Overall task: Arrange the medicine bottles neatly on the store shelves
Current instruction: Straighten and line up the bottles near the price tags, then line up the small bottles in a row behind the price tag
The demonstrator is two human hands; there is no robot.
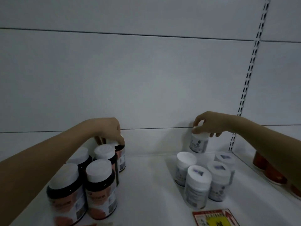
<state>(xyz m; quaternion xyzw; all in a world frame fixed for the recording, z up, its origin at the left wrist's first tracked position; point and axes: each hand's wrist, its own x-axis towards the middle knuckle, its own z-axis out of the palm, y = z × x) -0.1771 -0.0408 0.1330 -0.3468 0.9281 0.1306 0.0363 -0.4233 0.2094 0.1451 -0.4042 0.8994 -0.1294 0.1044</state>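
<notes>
Several dark brown bottles with white caps and orange labels (99, 188) stand grouped on the left of the white shelf (146, 185). My left hand (109, 131) reaches over them and grips the cap of the rearmost dark bottle (121, 154) near the back panel. On the right stand several white bottles with white caps (197, 186). My right hand (210, 123) grips the cap of another white bottle (199, 144), tilted slightly at the back of that group. Whether this bottle touches the shelf I cannot tell.
A slotted upright rail (249, 75) divides the back panel at the right. Beyond a low divider, red-orange bottles (270, 172) lie partly hidden behind my right forearm. A red and yellow shelf tag (215, 217) sits at the front edge.
</notes>
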